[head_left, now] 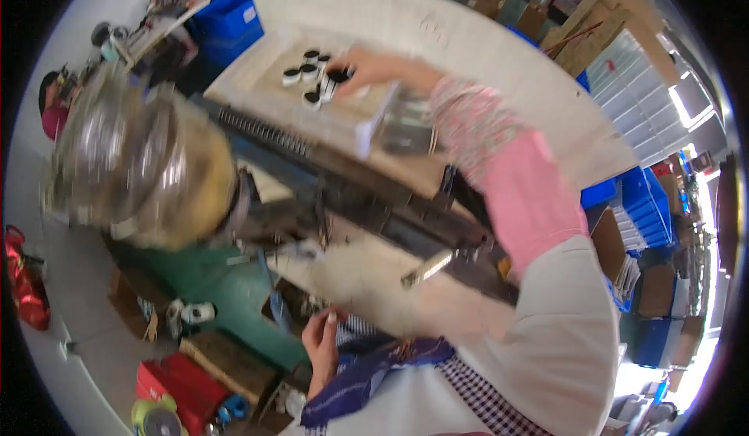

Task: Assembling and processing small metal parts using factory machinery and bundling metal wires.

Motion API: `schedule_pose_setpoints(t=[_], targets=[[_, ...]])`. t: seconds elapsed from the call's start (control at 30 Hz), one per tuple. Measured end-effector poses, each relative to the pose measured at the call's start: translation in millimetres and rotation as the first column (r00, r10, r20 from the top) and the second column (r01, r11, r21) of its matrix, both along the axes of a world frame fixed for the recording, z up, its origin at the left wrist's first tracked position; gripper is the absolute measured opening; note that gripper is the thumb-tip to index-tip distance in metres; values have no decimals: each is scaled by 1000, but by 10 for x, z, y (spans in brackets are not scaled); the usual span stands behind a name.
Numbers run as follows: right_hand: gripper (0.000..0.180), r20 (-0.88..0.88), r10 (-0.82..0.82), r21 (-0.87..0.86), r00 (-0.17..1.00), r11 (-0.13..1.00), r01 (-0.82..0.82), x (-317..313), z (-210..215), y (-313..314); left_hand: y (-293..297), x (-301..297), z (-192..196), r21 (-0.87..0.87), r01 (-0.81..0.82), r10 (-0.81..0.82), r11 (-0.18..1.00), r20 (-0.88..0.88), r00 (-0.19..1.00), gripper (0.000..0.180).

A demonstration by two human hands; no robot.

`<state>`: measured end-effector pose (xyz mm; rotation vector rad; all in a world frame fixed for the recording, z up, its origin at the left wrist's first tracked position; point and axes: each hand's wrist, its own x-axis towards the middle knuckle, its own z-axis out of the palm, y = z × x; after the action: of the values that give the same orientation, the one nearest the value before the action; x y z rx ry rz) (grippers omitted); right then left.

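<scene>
My right arm, in a pink patterned oversleeve, stretches across the bench. At its end my right hand (367, 71) has its fingers round a black-and-white round part (339, 77), one of several in a group. Other such parts (310, 97) stand beside it on the light board, white-sided with black tops. Low in front of my body is my left hand (320, 346), its thumb and fingertips pressed together; whatever they pinch is too small to make out. Between the hands runs a dark metal machine (390, 194) with a toothed strip (265, 132) and a bright metal lever (427, 268).
A bulky plastic-wrapped machine head (148, 163) rises close on the left, blurred. A clear container (409, 120) stands under my right forearm. A pale curved panel (452, 26) borders the bench's far side. Blue bins (226, 23) and a red box (183, 389) stand around.
</scene>
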<state>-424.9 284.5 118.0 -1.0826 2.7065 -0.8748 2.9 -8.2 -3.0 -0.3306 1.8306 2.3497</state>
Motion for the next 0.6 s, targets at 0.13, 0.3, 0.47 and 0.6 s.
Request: schedule_pose_setpoints(t=[0.13,0.3,0.47,0.6], targets=[[57,0,-163,130,987,978,161,1116,1144,261,110,70,66,54,233,-229,971,-76,971,22],[64,-206,25,253,978,967,29,3153,2034,284,338,225,146,149,501,-477,853,-167,863,25],[60,5,44,231,999,972,-44,4346,1063,-51,508,251,50,263,597,-603,757,-68,795,38],[53,113,-370,295,922,899,324,4928,-273,-124,637,212,74,-222,578,-614,785,-158,773,39]])
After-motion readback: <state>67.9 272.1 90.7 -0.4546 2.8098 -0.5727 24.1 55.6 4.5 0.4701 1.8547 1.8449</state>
